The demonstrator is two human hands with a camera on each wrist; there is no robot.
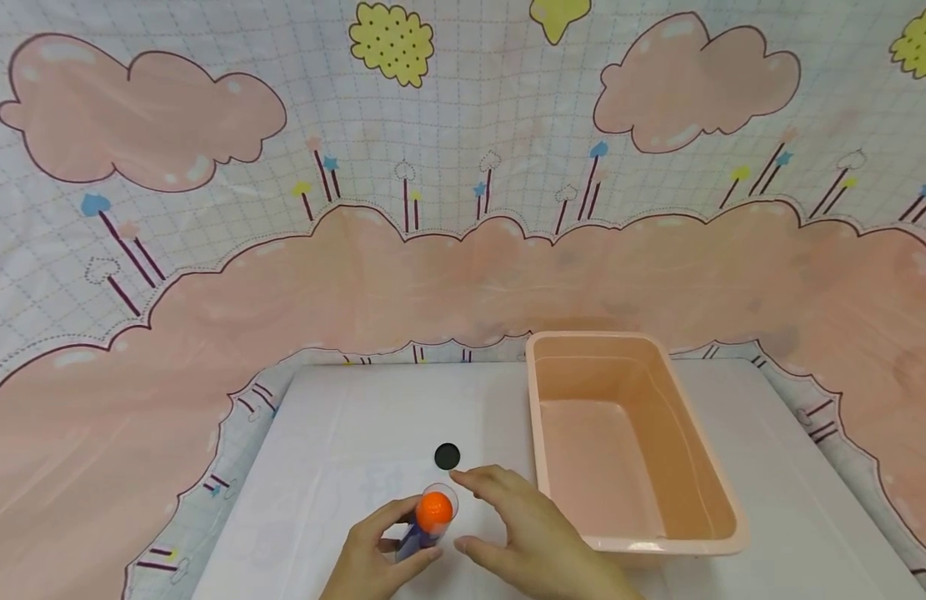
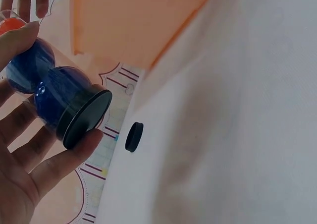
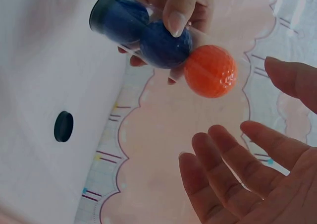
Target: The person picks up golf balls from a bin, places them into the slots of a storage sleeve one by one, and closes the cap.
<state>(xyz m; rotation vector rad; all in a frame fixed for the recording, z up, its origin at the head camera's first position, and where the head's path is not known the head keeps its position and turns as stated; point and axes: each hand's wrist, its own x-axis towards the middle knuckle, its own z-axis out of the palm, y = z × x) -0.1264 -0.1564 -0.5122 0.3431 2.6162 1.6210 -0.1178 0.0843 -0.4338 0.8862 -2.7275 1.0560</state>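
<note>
My left hand (image 1: 380, 546) grips a clear plastic tube (image 3: 133, 23), thumb on one side and fingers round the other. Inside it sit two dark blue balls (image 3: 166, 43), and an orange dimpled golf ball (image 3: 210, 71) is at the mouth end. A black cap (image 2: 89, 116) closes the tube's other end. Just to the right of the tube, my right hand (image 1: 526, 529) has its fingers and thumb spread, holding nothing. A loose round black cap (image 1: 447, 456) lies on the table beyond both hands.
To the right stands a peach plastic basin (image 1: 538, 417), its near left side close by my right hand. The white table (image 1: 320, 433) meets a patterned pink and white cloth (image 1: 432, 283) at the back and sides.
</note>
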